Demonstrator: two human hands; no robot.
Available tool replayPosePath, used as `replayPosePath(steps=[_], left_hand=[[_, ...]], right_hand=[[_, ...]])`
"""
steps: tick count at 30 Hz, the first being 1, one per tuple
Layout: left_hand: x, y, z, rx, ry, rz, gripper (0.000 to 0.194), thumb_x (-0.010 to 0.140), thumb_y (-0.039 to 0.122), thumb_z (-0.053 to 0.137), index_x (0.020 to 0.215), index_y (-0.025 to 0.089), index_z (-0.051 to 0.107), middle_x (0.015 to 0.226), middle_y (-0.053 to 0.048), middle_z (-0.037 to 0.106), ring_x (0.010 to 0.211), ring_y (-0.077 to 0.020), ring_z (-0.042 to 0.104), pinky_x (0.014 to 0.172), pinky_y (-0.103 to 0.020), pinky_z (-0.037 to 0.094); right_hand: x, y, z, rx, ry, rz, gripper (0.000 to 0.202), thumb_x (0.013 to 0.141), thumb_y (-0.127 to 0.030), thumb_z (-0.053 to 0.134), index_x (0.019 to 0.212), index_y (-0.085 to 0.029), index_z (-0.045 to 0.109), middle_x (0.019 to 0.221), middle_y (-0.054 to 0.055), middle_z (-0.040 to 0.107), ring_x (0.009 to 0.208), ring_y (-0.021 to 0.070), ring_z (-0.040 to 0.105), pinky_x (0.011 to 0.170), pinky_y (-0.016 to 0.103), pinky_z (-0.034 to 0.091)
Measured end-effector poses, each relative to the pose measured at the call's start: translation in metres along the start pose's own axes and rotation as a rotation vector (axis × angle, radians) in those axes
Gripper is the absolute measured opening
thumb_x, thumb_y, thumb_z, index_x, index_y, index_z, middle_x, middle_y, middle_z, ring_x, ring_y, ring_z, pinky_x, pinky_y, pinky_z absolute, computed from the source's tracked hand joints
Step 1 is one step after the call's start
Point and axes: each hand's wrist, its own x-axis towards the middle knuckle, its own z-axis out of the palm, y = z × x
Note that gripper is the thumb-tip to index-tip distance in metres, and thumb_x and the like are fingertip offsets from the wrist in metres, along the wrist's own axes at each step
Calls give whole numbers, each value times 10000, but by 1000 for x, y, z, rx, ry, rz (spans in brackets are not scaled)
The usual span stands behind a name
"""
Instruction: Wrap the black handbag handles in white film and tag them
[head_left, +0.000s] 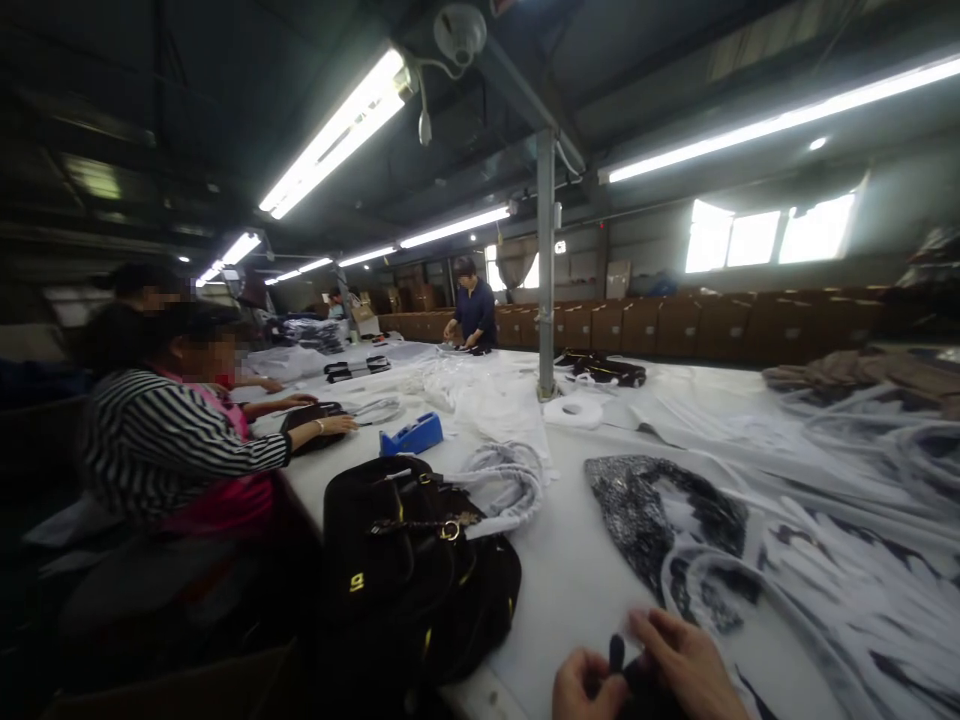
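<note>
My left hand [586, 688] is at the bottom edge, its fingers closed on a dark piece [616, 655] whose narrow rounded end sticks up between thumb and fingers. Close beside it, my right hand [686, 662] has its thumb and fingers drawn together at the same dark material. What kind of item this is, I cannot make out, as it is mostly hidden and cut off by the frame. To the left lies a black handbag [420, 570] with gold fittings and white-wrapped handles [517, 490]. A black speckled bag [637, 500] lies ahead of my right hand.
A blue tape dispenser [412, 435] stands beyond the handbag. White-wrapped handles and plastic [847, 580] crowd the right side. A metal post [546, 270] rises from the white table [551, 560]. Co-workers sit at the left, one in a striped sleeve [202, 430]; another person [474, 305] stands behind.
</note>
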Motion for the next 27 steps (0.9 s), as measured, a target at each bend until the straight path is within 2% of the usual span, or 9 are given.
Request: replayPosePath(steps=[3, 6, 12, 17, 19, 22, 24, 27], left_hand=[[3, -5, 1, -15, -17, 19, 237, 613, 357, 722, 670, 180, 574, 613, -9, 619, 635, -176, 566, 617, -263, 437], [3, -10, 1, -28, -27, 39, 209, 641, 329, 692, 685, 167, 567, 616, -10, 605, 634, -167, 551, 610, -258, 426], [-1, -6, -1, -33, -26, 73, 150, 670, 285, 659, 687, 158, 579, 643, -7, 604, 658, -165, 548, 636, -256, 425], [-5, 2, -4, -38, -42, 99, 172, 669, 306, 675, 672, 154, 595, 651, -8, 603, 686, -167, 554, 665, -252, 432], [-6, 0, -7, -83, -35, 87, 257, 652, 313, 693, 834, 144, 628, 719, -21, 622, 733, -174, 575, 706, -256, 448], [-8, -6, -9, -269, 2, 10, 539, 596, 261, 729, 1096, 148, 560, 791, -32, 634, 779, -178, 614, 738, -257, 467], [-11, -8, -9, -358, 33, -57, 577, 574, 225, 735, 1115, 155, 548, 808, -39, 644, 794, -185, 632, 733, -256, 475], [-16, -5, -5, -370, 107, -68, 572, 566, 203, 736, 1105, 160, 549, 792, -35, 658, 765, -185, 644, 713, -265, 488]], right_hand=[[-3, -3, 2, -83, -57, -79, 364, 692, -544, 523, 551, -209, 536, 471, -14, 533, 488, 169, 525, 482, 259, 361], [-7, -8, 5, -130, -40, -70, 353, 720, -526, 479, 567, -208, 508, 471, -22, 509, 487, 159, 502, 483, 254, 340], [-12, -9, 9, -306, -157, -164, 291, 747, -379, 471, 524, -196, 435, 483, -36, 427, 518, 137, 442, 496, 249, 276], [-13, -2, 12, -465, -94, -221, 232, 729, -282, 517, 529, -181, 453, 521, -33, 451, 564, 137, 445, 546, 258, 265], [-13, -4, 12, -439, -97, -203, 234, 731, -269, 506, 520, -179, 455, 500, -44, 416, 542, 127, 421, 533, 254, 254], [-15, -10, 10, -355, -106, -175, 260, 726, -262, 497, 487, -179, 435, 468, -61, 340, 505, 109, 365, 501, 242, 231], [-16, -14, 9, -324, -120, -170, 261, 717, -254, 508, 476, -176, 444, 459, -62, 345, 496, 104, 358, 493, 234, 233], [-18, -18, 8, -320, -155, -178, 121, 679, -200, 546, 565, -164, 567, 495, -53, 466, 522, 109, 424, 513, 219, 274]])
